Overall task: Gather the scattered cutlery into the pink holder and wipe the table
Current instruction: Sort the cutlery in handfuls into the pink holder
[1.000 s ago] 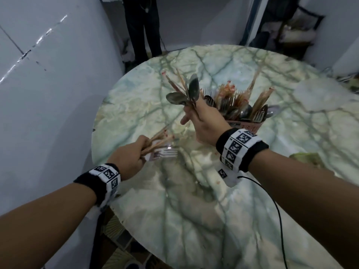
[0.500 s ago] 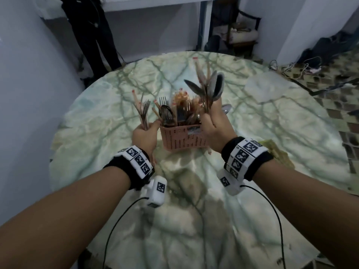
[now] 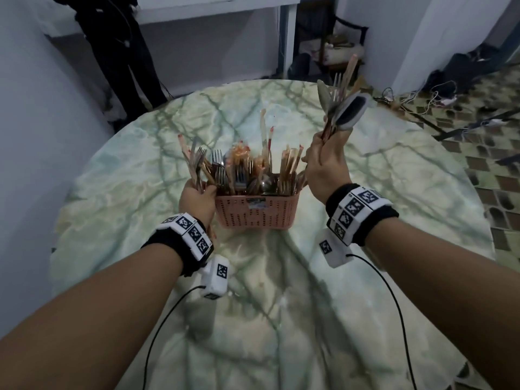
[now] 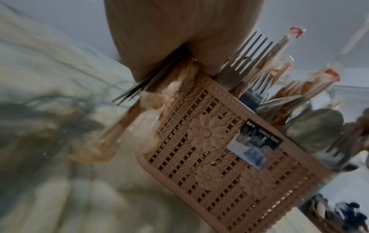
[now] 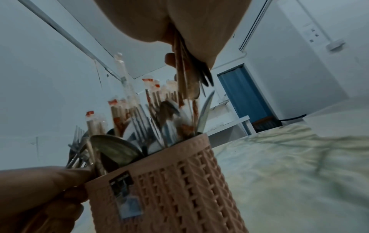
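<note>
The pink holder (image 3: 255, 213) stands on the round marble table (image 3: 394, 192), packed with forks, spoons and wrapped chopsticks. My left hand (image 3: 197, 201) grips a bundle of forks and chopsticks (image 3: 194, 164) right beside the holder's left rim. My right hand (image 3: 326, 167) is raised above the holder's right end and grips a bundle of spoons, a fork and chopsticks (image 3: 342, 105), bowls up. In the left wrist view the holder (image 4: 229, 157) sits close under my left hand (image 4: 179, 39), handles poking out below the palm. In the right wrist view handle ends hang from my right hand (image 5: 179, 28) over the holder (image 5: 169, 189).
A person in dark clothes (image 3: 112, 52) stands beyond the table's far left edge. A white desk (image 3: 213, 12) and a chair (image 3: 337, 49) are behind. Cables (image 3: 439, 97) lie on the tiled floor at right. A wall runs along the left.
Both hands have carried their bundles to the holder. The left has dropped to the holder's left rim. The right has lifted its spoons higher and to the right.
</note>
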`<state>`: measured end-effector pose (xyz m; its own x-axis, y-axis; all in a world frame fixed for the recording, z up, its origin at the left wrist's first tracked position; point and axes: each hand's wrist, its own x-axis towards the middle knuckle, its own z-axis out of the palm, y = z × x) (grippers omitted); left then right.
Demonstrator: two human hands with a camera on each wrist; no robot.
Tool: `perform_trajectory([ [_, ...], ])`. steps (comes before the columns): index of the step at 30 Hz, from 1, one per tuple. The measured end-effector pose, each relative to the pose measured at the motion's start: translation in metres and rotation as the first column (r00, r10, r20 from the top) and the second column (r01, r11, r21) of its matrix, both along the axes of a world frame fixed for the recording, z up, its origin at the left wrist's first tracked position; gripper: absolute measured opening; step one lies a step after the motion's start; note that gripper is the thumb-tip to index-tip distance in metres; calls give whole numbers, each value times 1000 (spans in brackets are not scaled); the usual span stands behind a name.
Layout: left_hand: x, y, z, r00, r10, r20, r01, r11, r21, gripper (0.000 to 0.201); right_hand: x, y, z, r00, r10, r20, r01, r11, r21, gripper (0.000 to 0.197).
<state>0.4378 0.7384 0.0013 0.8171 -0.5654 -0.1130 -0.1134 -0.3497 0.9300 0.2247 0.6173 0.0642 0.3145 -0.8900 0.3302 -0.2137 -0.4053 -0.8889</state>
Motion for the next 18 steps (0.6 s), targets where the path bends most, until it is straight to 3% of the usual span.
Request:
perform_trajectory([
  [5,2,-3,-2,1000,3,-7,-3,1000,18,9,14,-3,-2,1000,10,17,-10,1000,-13,45],
  [9,1,-3,-6,1000,2,7,-2,1000,16,9,30,-5,-19,998,52,44,-54,997,48,42],
  [11,1,-4,-7,1000,-6,15,6,1000,14,12,30,1,-32,997,75,1,-75,997,35,54],
  [15,3,-5,-7,999,-12,32,11,1000,14,18,23,11,-50,960,207,-189,-222,973,-61,33],
  [18,2,-4,-8,999,-19,39,18,1000,20,15,14,8,-58,944,220,-244,-249,964,-92,33],
])
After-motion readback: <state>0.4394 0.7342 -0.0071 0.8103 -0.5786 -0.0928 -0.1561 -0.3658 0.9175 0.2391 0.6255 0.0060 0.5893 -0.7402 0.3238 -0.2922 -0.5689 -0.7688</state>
